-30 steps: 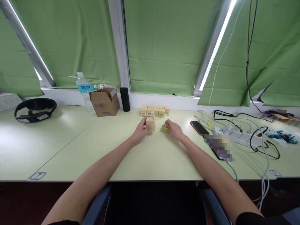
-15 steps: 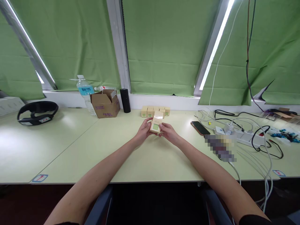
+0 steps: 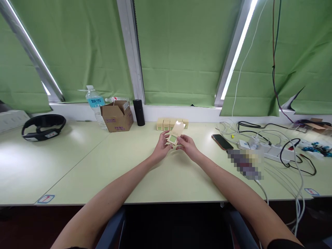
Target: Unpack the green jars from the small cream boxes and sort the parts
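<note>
- The box (image 3: 173,137) is hanging just on the near side of the row (image 3: 172,122), tilting with its green panel (image 3: 172,139) facing the wearer.
- Its flap (image 3: 179,126) is standing up and overlapping part of the row from this view.
- The right hand (image 3: 188,147) is holding the box, its thumb pressing on the front by the right edge.
- The left hand (image 3: 161,147) is curling around the box's left side; whether its grip is really bearing on the card I cannot tell, since the thumb is lying around the lower edge.
- Whatever the box may be containing is staying hidden.
- The worktop (image 3: 145,183) is spreading out before the row; the carton (image 3: 119,120) and black cylinder (image 3: 139,113) are standing left of it, and the phone (image 3: 222,141) is lying to its right.
- Likely risks: a hard pinch could be crushing thin walls; a loose left grip could be letting the box twist; the raised flap could be creasing or knocking the row if pushed farther.
</note>
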The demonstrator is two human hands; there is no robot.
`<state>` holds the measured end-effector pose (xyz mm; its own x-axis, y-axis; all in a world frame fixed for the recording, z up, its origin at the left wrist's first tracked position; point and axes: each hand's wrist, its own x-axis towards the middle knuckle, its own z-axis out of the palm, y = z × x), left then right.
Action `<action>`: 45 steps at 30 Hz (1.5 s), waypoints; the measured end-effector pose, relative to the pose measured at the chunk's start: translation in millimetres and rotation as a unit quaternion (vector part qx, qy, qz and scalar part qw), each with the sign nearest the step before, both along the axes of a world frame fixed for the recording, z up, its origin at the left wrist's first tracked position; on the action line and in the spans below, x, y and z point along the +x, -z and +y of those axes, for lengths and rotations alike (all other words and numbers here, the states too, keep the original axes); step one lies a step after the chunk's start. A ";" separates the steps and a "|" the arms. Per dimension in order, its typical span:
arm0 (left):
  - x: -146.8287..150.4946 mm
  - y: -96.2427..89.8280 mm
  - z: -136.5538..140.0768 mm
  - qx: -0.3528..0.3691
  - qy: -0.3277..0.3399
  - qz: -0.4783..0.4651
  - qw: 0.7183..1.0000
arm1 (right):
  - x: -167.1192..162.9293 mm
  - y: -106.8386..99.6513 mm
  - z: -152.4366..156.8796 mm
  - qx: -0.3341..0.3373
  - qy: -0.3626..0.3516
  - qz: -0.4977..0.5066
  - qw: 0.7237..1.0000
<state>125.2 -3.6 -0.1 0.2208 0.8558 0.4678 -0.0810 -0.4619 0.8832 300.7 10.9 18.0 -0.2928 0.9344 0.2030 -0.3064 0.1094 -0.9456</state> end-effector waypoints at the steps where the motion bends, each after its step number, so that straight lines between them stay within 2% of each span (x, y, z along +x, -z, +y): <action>1: -0.3 -0.9 -0.6 -0.001 0.001 0.000 1.000 | -0.3 0.3 -0.1 0.000 0.000 0.000 1.000; 13: 2.5 -4.2 -1.5 -0.035 -0.027 -0.025 0.999 | -3.9 3.1 -0.6 0.018 0.035 -0.007 0.999; 21: 3.2 -3.5 -3.4 -0.029 0.022 -0.034 0.999 | 1.0 -1.5 -0.6 -0.042 0.021 0.027 0.999; 26: 7.9 -0.5 -6.1 0.014 -0.048 0.024 0.998 | -0.8 -1.7 -2.8 -0.059 0.024 0.015 0.998; 30: 5.3 0.4 -6.8 0.056 -0.068 0.069 0.994 | -1.0 -0.9 -0.5 -0.061 0.042 0.013 0.997; 35: 1.7 1.0 -3.3 0.043 -0.124 0.089 0.987 | -1.0 -0.2 -0.2 -0.039 0.033 -0.004 0.999; 39: 2.9 -0.1 -4.6 0.026 -0.088 0.049 0.995 | -0.5 -0.7 -2.7 -0.017 0.019 -0.018 1.000; 42: 4.4 -1.7 -9.1 0.022 -0.045 0.056 0.997 | 2.6 -1.8 -2.1 -0.017 0.043 -0.026 0.999; 45: 5.6 -2.2 -10.4 0.013 -0.029 0.064 0.997 | 5.8 -2.6 -0.7 -0.016 0.060 -0.035 0.997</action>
<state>130.7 -14.0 2.1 0.2316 0.8566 0.4610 0.0593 -0.4854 0.8723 306.5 10.2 20.5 -0.1911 0.9692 0.1551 -0.2258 0.1104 -0.9679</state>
